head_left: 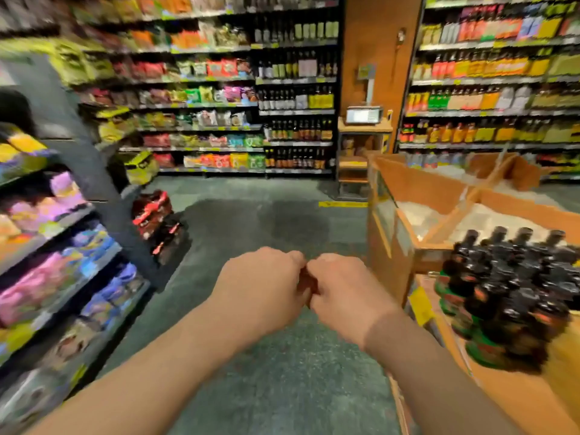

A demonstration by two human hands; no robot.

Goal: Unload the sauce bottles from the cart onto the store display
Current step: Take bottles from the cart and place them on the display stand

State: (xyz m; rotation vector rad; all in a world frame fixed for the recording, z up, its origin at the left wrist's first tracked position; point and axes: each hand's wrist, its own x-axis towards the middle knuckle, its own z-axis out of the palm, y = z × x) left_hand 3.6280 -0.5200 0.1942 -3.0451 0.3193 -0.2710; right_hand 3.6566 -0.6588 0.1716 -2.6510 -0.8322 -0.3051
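My left hand (266, 284) and my right hand (342, 290) meet knuckle to knuckle over the aisle floor, fingers curled downward. A sliver of a dark red item (306, 285) shows between them, and both hands grip it. Most of it is hidden under the hands, and blur keeps me from telling what it is. To the right, a cluster of dark sauce bottles (508, 293) with black caps and green and red labels stands on the wooden store display (514, 400). No cart is in view.
Snack shelves (62, 277) line the left side, with red packs (153, 221) stacked at their end. Wooden bins (417, 189) of white goods stand behind the sauce bottles. Bottle shelves (295, 98) fill the back wall, and a scale (364, 114) sits on a small stand.
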